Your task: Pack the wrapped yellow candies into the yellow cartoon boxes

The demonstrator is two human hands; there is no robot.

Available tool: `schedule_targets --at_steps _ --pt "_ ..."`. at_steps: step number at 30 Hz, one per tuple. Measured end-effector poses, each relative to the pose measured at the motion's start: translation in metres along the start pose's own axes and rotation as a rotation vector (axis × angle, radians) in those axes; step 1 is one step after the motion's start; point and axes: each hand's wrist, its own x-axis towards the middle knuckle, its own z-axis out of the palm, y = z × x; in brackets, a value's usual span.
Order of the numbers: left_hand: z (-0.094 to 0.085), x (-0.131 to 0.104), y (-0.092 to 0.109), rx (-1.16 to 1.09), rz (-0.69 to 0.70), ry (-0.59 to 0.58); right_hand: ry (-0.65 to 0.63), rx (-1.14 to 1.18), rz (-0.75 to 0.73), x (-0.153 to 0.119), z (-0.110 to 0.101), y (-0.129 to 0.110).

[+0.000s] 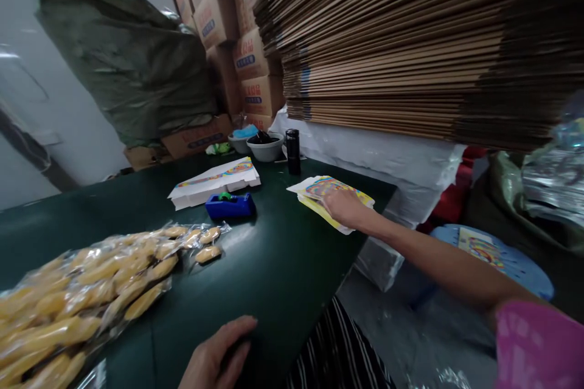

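Observation:
My right hand [345, 206] reaches across to a small stack of flat, colourfully printed packets [326, 185] near the table's right edge. Its fingers are curled onto the upper packet, and the fingertips are partly hidden. Low in the picture, my left hand [219, 352] rests over the dark green table [269, 267] with thumb and fingers apart and nothing in it. To its left spreads a pile of yellow-brown pieces in clear wrappers [104, 273]. A blue tape dispenser [230, 205] with a green roll stands between the pile and the packets.
Behind the dispenser lies a white stack with a coloured print [216, 182]. A black bottle [293, 152] and grey bowls [266, 147] stand farther back. Flattened cardboard [387, 55] towers at the right. A blue stool [524, 261] holding a printed packet is beside the table.

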Motion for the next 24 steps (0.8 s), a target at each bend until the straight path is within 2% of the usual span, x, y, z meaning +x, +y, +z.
schedule_targets --at_steps 1,3,5,6,8,10,12,13,15,16,17,18,20,21,22,24 --pt "0.004 0.004 0.014 -0.217 -0.154 0.008 0.023 0.001 -0.066 -0.008 -0.003 -0.013" --pt "0.012 0.016 0.041 -0.702 -0.380 0.134 0.053 0.025 -0.265 -0.027 0.002 -0.049" --pt "0.017 0.028 0.057 -1.027 -0.420 0.277 0.085 0.085 -0.544 -0.049 0.018 -0.090" --pt "0.018 0.032 0.059 -1.093 -0.401 0.365 0.160 0.141 -0.687 -0.059 0.028 -0.109" --pt "0.016 0.031 0.056 -1.137 -0.406 0.556 0.302 0.313 -0.858 -0.072 0.042 -0.137" --pt "0.012 0.018 0.049 -1.135 -0.415 0.690 0.407 0.516 -0.891 -0.072 0.043 -0.150" --pt "0.007 0.001 0.044 -1.120 -0.394 0.719 0.434 0.661 -0.794 -0.059 0.035 -0.151" --pt "0.004 -0.008 0.042 -1.107 -0.374 0.701 0.390 0.710 -0.716 -0.050 0.029 -0.149" --pt "-0.006 -0.024 0.040 -1.047 -0.352 0.639 0.118 0.815 -0.634 -0.031 0.018 -0.146" --pt "-0.011 -0.031 0.039 -0.957 -0.359 0.647 -0.020 0.862 -0.625 -0.024 0.013 -0.145" --pt "-0.017 -0.037 0.038 -0.824 -0.375 0.707 -0.119 0.897 -0.630 -0.019 0.009 -0.145" --pt "-0.023 -0.043 0.037 -0.669 -0.395 0.809 -0.166 0.914 -0.644 -0.017 0.006 -0.146" --pt "-0.029 -0.052 0.037 -0.333 -0.395 1.025 -0.141 0.891 -0.672 -0.017 -0.001 -0.149" --pt "-0.028 -0.055 0.039 -0.186 -0.369 1.070 -0.130 0.866 -0.716 -0.019 -0.006 -0.152" --pt "-0.024 -0.055 0.042 -0.075 -0.333 1.053 -0.144 0.838 -0.782 -0.022 -0.011 -0.154" --pt "-0.011 -0.051 0.048 0.075 -0.271 0.906 -0.166 0.763 -0.903 -0.026 -0.022 -0.160"
